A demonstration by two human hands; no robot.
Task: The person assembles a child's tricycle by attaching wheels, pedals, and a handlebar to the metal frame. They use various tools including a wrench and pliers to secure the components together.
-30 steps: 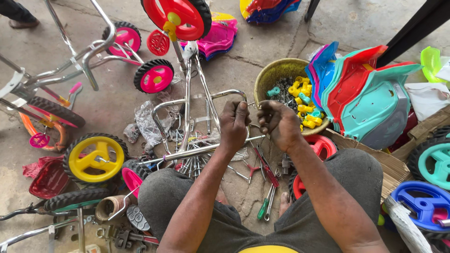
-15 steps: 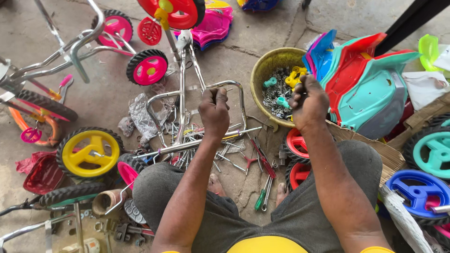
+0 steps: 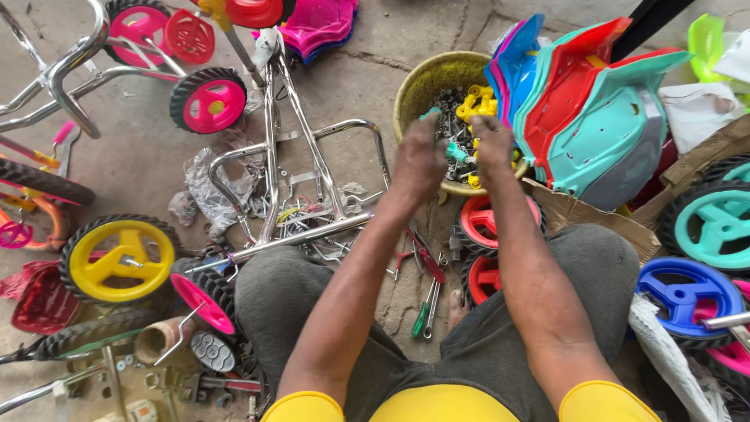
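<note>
Both of my hands are over a round yellow-green bowl (image 3: 412, 87) that holds yellow and teal plastic bits and dark bolts. My left hand (image 3: 418, 160) hovers at the bowl's near left rim, back toward the camera, with its fingertips by a small teal piece (image 3: 430, 114). My right hand (image 3: 492, 148) reaches into the bowl beside the yellow pieces (image 3: 478, 103), and its fingers are partly hidden among the parts. I cannot see whether either hand grips anything. A chrome tricycle frame (image 3: 312, 144) lies on the floor just left of my left arm, and no hand touches it.
Stacked plastic seats (image 3: 586, 109) in teal, red and blue stand right of the bowl. Red wheels (image 3: 484, 223) lie under my right forearm, teal (image 3: 715, 223) and blue wheels (image 3: 687, 289) at right. A yellow wheel (image 3: 121, 258), pink wheel (image 3: 207, 101) and pliers (image 3: 426, 258) lie on the concrete.
Both hands have left the chrome frame and moved up and right to the bowl, the right hand first, then the left.
</note>
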